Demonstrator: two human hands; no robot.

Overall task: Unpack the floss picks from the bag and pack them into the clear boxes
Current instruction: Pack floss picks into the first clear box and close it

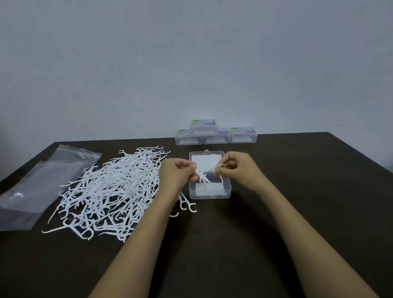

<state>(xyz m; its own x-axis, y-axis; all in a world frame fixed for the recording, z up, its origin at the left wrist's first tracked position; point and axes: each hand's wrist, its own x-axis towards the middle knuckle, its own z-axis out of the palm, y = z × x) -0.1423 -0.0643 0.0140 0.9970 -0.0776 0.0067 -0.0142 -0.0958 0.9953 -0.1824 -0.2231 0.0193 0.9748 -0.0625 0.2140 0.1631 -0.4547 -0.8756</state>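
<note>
A big loose heap of white floss picks (111, 190) lies on the dark table, left of centre. An open clear box (225, 191) stands to its right, lid tipped back. Above that box my left hand (178, 175) pinches a small bunch of floss picks (204, 180), and my right hand (237, 168) pinches the same bunch from the other side. A few stray picks (188, 205) lie just in front of the box. The empty clear bag (29, 188) lies flat at the far left.
Several closed clear boxes (215, 134) with coloured labels are stacked at the table's back edge against the wall. The dark table (302, 200) stretches to the right and towards me.
</note>
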